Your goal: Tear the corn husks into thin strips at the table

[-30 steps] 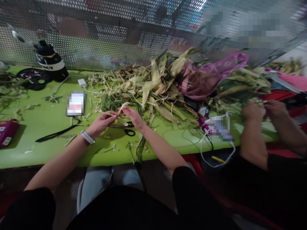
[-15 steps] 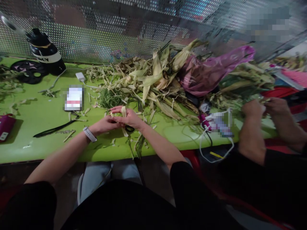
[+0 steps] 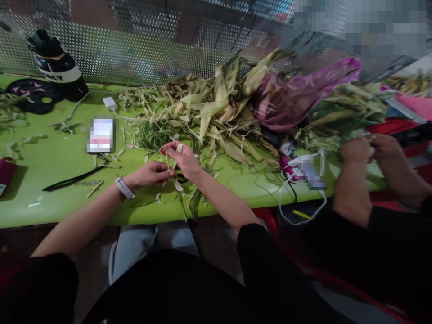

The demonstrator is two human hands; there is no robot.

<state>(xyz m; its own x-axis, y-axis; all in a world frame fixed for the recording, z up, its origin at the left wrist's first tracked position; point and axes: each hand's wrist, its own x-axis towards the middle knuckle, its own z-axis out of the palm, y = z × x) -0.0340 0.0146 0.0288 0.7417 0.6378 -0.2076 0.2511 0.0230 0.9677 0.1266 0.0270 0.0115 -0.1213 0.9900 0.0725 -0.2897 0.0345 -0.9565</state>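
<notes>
Between my two hands runs a thin pale strip of husk point(image 3: 168, 161). My left hand point(image 3: 153, 173), below a white wristband, pinches the lower end of it. Above and to the right, my right hand point(image 3: 184, 160) has its fingertips closed on the upper end. A small pale folded piece of husk point(image 3: 180, 148) shows at the fingers of my right hand; how it is held is unclear. Just behind my hands lies a heap of thin green strands point(image 3: 153, 136). Husk scraps lie on the green table point(image 3: 118, 211) under them.
A pile of dry corn husks point(image 3: 219, 108) and a purple plastic bag point(image 3: 286, 101) fill the back. Left are a phone point(image 3: 101, 135), black strap point(image 3: 72, 179) and dark bottle point(image 3: 59, 67). At right, a white cable point(image 3: 281, 204) hangs over the edge near another person's hands point(image 3: 357, 148).
My hands have come apart from being close together, the right moving up and right. The thin husk strip now shows stretched between them. The view has shifted slightly.
</notes>
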